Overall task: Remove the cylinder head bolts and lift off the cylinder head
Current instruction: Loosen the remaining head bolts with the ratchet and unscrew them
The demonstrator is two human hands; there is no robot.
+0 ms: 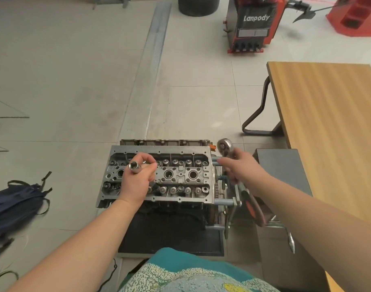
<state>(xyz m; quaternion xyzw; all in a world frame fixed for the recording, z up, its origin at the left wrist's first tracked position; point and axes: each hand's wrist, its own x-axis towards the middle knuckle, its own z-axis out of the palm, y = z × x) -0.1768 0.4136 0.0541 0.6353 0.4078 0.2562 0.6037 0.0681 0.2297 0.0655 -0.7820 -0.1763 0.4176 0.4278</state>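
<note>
Seemingly still tooling up: the left hand (136, 182) grips a socket (134, 166) above the cylinder head (180, 178), the right hand (241, 169) clasps a ratchet (224, 145) beside it; joining them comes next.

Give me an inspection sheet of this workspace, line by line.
Surface: pale tiled floor.
Job's things: grey metal cylinder head on its engine stand; chrome socket; chrome ratchet wrench, red-black handle.
Clutter: dark blue backpack on floor.
Hands: left hand holds the socket above the head; right hand grips the ratchet.
Cables: thin black cord on floor.
Surroundings: wooden table, red tyre machine.
</note>
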